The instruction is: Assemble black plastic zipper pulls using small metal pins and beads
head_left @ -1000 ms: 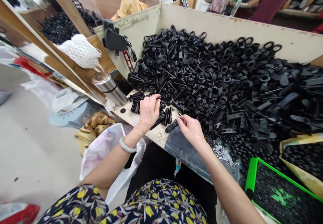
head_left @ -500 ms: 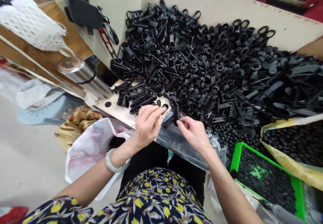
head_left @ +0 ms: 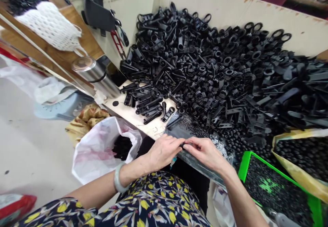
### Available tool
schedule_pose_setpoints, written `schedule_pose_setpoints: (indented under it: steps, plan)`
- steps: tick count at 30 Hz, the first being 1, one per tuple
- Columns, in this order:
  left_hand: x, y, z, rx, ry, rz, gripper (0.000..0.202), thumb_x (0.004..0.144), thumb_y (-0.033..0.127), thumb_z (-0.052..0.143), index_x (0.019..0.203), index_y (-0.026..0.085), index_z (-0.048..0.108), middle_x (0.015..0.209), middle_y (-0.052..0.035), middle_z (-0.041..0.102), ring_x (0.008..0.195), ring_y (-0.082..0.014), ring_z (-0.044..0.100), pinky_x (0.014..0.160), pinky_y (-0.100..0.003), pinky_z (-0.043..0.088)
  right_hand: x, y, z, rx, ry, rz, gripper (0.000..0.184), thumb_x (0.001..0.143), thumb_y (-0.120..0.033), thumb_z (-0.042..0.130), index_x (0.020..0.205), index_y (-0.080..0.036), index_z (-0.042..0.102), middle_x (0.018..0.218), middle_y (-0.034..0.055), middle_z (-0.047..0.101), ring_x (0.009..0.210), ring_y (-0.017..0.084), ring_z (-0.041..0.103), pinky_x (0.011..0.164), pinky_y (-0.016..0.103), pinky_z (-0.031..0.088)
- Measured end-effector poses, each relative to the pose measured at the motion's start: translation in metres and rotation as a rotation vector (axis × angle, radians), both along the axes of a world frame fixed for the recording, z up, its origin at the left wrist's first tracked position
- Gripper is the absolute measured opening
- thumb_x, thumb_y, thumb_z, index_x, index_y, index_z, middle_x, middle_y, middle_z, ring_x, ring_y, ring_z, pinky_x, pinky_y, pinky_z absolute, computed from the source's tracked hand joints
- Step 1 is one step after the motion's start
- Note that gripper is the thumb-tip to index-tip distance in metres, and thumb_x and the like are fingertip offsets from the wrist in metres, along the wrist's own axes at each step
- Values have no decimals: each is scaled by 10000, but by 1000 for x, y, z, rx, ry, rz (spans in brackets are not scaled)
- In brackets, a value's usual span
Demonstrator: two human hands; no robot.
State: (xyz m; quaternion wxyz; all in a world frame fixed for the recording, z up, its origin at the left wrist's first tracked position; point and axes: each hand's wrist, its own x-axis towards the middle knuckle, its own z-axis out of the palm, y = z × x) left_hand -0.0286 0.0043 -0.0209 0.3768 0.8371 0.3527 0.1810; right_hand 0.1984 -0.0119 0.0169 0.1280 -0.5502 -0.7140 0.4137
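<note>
My left hand (head_left: 162, 152) and my right hand (head_left: 206, 153) meet at the front edge of the bench, pinching a small black plastic part (head_left: 183, 145) between them. Most of that part is hidden by my fingers. Just beyond them, a grey plastic sheet (head_left: 179, 129) lies on the edge. A short row of black plastic pieces (head_left: 147, 104) sits on the bare wooden board (head_left: 133, 116) to the left. Behind it rises a large heap of black plastic rings and tabs (head_left: 205, 66).
Walled by pale boards, the bench holds a steel flask (head_left: 96, 76) and red snips (head_left: 117, 43). A white bag (head_left: 99, 152) with black parts hangs below the edge. At right stand a green-rimmed tray (head_left: 271, 193) of black beads and a yellow bag (head_left: 297, 155).
My hands have moved from above the board to the bench's front edge and come together on the small part. The view has shifted slightly, and black parts now show inside the white bag.
</note>
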Motion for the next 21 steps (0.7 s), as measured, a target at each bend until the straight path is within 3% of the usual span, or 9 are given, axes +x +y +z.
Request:
schedule_pose_setpoints:
  steps: [4,8,10,12,14,16,19,21]
  plan:
    - [-10,2,8,-230,-83,293,366,1031,271,496,1383,237,591,1267,-105,747,1120,-266,719,987,-406,542,-25,27,-6,102,107,-109,406,1043,-502,523,942,-212,789,786,3,729,692,154,611,661,262,417]
    - [-20,4,16,-212,-107,473,384,1036,291,450,1403,234,547,1300,-111,724,1155,-271,704,1005,-412,522,-60,75,-3,296,35,-203,374,1042,-474,523,964,-208,774,747,2,710,653,140,592,670,255,411]
    - [-19,5,15,-162,-38,516,417,1017,368,521,1408,225,553,1249,-123,735,1130,-306,703,989,-432,511,-74,105,0,329,-99,-265,384,1030,-505,530,991,-210,772,750,20,722,669,158,618,678,269,413]
    - [-13,7,10,-123,52,543,531,939,488,669,1393,224,592,1123,-128,760,1046,-349,708,974,-463,490,-86,131,1,274,-272,-194,403,978,-555,595,904,-205,780,788,64,751,772,208,674,709,291,430]
    - [-5,13,3,-107,88,553,588,851,546,776,1330,226,657,966,-118,764,952,-362,707,982,-480,455,-96,149,-1,197,-388,-108,352,922,-513,669,816,-194,776,839,104,770,882,253,703,750,310,450]
    - [1,20,-2,-111,64,555,496,822,510,819,1216,227,716,790,-84,723,859,-342,695,983,-471,426,-101,157,-5,152,-432,-83,254,891,-408,685,792,-190,772,855,112,773,910,261,708,760,315,459]
    - [4,31,-6,-87,63,551,308,825,445,824,1022,224,740,674,-50,655,789,-309,667,968,-443,400,-102,161,-10,103,-349,-163,196,860,-343,670,766,-194,757,729,60,723,773,217,674,674,291,438]
    - [2,36,-7,-56,107,549,267,852,467,794,936,222,730,694,-57,669,776,-293,656,952,-429,393,-98,159,-11,53,-119,-299,238,850,-391,687,739,-185,727,616,11,635,637,167,595,584,263,397]
